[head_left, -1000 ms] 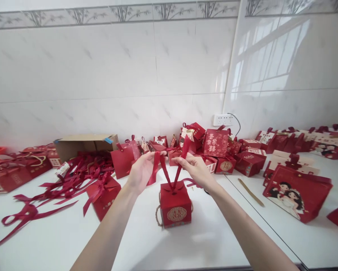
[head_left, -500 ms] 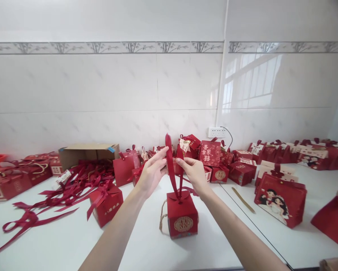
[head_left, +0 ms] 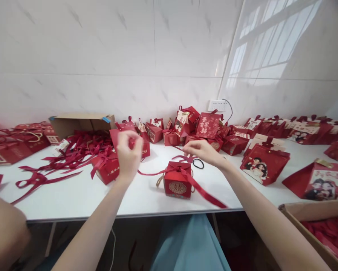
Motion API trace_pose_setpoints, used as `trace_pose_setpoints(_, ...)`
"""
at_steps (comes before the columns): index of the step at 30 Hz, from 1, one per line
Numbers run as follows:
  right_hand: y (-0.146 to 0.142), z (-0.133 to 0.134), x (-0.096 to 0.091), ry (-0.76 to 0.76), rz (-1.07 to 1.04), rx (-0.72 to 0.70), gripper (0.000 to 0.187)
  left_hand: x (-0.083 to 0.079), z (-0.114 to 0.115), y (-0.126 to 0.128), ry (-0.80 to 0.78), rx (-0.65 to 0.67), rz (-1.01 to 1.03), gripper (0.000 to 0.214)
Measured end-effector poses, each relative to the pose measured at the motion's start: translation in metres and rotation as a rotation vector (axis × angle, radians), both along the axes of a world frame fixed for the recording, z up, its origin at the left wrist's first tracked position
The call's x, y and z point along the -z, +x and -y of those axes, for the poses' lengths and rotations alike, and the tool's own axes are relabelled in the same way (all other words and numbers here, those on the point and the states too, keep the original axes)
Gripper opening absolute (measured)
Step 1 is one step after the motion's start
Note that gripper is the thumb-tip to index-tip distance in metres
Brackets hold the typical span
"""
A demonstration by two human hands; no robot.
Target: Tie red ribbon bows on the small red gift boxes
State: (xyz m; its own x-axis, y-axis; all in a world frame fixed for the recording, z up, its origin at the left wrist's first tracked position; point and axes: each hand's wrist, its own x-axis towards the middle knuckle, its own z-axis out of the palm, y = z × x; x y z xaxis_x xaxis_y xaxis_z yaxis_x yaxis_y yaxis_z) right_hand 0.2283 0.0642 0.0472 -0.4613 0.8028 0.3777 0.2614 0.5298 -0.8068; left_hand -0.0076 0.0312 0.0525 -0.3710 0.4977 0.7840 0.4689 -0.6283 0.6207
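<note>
Red ribbon [head_left: 204,192] crosses the upright red box [head_left: 178,188].

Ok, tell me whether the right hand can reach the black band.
Probably yes: the right hand looks close to the black band, with nothing visible between them.

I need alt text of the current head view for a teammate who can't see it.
A small red box with a ribbon over its top sits on a white table, a person's blurred left hand to its left, their right hand beyond it, rightward. Bunched ribbons lie further left; more red boxes stand behind.
</note>
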Motion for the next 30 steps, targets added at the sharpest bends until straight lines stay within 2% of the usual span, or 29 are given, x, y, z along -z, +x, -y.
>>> trace_pose_setpoints(2, -0.004, -0.007, 0.015, 0.181, 0.24, 0.026, 0.015, 0.022, 0.015, 0.019, -0.17, 0.081, -0.379, 0.011)
trace_pose_setpoints(4, -0.009, -0.011, 0.027, 0.309, 0.378, -0.042, 0.016, 0.044, 0.025, 0.039, -0.338, 0.12, -0.641, 0.018)
trace_pose_setpoints(6, -0.011, -0.01, 0.034, 0.362, 0.466, -0.106, 0.02, 0.058, 0.028, 0.05, -0.486, 0.144, -0.772, 0.021)
trace_pose_setpoints(8, -0.011, -0.005, 0.035, 0.392, 0.547, -0.102, 0.019, 0.063, 0.025, 0.049, -0.597, 0.185, -0.829, 0.02)
trace_pose_setpoints(12, -0.01, 0.009, 0.031, 0.442, 0.66, -0.066, 0.013, 0.051, 0.016, 0.028, -0.694, 0.283, -0.903, 0.012)
trace_pose_setpoints(17, -0.021, 0.023, 0.033, 0.351, 0.657, 0.008, 0.009, 0.039, 0.016, 0.025, -0.666, 0.295, -0.986, 0.025)
trace_pose_setpoints(21, -0.026, 0.023, 0.042, 0.278, 0.507, 0.061, 0.007, 0.041, 0.015, 0.037, -0.67, 0.323, -0.946, 0.02)
trace_pose_setpoints(26, -0.022, 0.019, 0.056, 0.19, 0.355, 0.123, 0.007, 0.045, 0.009, 0.04, -0.717, 0.386, -0.762, 0.013)
trace_pose_setpoints(30, -0.02, 0.021, 0.06, 0.143, 0.269, 0.155, 0.006, 0.051, 0.004, 0.042, -0.742, 0.411, -0.675, 0.011)
